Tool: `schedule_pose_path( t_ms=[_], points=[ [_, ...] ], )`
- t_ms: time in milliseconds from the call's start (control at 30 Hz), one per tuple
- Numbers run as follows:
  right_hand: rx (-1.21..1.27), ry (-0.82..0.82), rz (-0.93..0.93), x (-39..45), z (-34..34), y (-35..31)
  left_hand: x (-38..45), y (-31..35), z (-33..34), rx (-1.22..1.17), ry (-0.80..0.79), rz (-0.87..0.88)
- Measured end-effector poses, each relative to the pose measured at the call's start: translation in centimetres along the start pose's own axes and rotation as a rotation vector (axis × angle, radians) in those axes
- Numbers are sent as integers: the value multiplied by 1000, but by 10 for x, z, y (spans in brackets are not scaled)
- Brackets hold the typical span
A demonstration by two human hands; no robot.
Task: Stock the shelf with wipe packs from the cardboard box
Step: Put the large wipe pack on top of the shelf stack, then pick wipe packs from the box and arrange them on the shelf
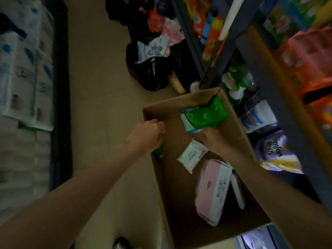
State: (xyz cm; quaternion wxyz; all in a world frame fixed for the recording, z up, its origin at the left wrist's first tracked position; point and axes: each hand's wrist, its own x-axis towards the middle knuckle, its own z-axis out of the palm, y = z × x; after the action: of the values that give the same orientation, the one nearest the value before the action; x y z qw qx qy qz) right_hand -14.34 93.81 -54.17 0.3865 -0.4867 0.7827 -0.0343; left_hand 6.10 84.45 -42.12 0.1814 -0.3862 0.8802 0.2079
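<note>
Shelving (pixel 255 56) runs along your right side, its levels packed with bottles, pouches and bagged goods. Stacked white packs (pixel 23 69) fill the left edge of the view, across the pale floor (pixel 100 69).

The cardboard box (pixel 231 126) sits open on the floor, just beside the shelving base. Its far corner points away from you and its near edge lies below your forearms.

A black bag (pixel 149 72) stands on the floor beyond the box, with a white and green pack (pixel 152 48) resting on top of it.

Inside the box, a pink and white wipe pack (pixel 212 191) lies flat near the right wall, toward the near end. A narrow white pack (pixel 237 191) stands on edge between it and that wall. A small white wipe pack (pixel 192 155) lies flat on the box bottom at mid-length. Green wipe packs (pixel 206 115) sit in the far right corner, one flat over a white pack and one upright against the wall.

Your left hand (pixel 149 135) is curled closed over the left rim of the box, with a green item (pixel 158 153) showing just below it. You cannot tell whether the fingers hold that item or only the rim.

Your right hand (pixel 212 139) reaches into the box and touches the near edge of the green wipe packs. Its fingers are hidden beneath the packs, so their spread cannot be told.
</note>
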Motion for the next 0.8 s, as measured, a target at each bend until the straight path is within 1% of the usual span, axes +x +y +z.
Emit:
schedule_pose_path(
  t_ms=[133, 200, 233, 300, 367, 467, 500, 533, 600, 667, 700, 733, 767, 800],
  points=[
    [-229, 66, -80, 72, 11, -1, 34, -19, 32, -62, -43, -27],
    [-382, 60, -104, 101, 13, -1, 46, -22, 48, -104, -66, -26],
    [-432, 47, -87, 114, 17, 1, 52, -22, 56, -108, -80, -15],
    [-424, 18, -43, 126, 25, 0, 60, -21, 70, -122, -99, 2],
    [-385, 37, -26, 126, 29, -7, 66, -19, 77, -162, -95, -12],
    [-408, 69, 27, 111, 18, -24, 70, -13, 81, -245, -70, -22],
    [-363, 69, 47, 105, 10, -30, 71, -11, 79, -284, -65, -30],
    [-253, 75, 49, 97, 1, -34, 72, -8, 76, -337, -59, -51],
    [122, 52, -34, 76, -22, -38, 75, -1, 66, -510, -21, -126],
    [506, -68, -98, 50, -46, -42, 78, 7, 52, -759, 46, -235],
    [637, -132, -107, 38, -57, -43, 78, 10, 45, -913, 78, -283],
    [709, -142, -95, 33, -64, -42, 78, 12, 39, -1063, 99, -317],
    [740, -98, -72, 32, -70, -39, 78, 15, 34, -1171, 109, -330],
    [716, 9, -41, 35, -72, -32, 77, 16, 30, -1214, 108, -326]
  ],
)
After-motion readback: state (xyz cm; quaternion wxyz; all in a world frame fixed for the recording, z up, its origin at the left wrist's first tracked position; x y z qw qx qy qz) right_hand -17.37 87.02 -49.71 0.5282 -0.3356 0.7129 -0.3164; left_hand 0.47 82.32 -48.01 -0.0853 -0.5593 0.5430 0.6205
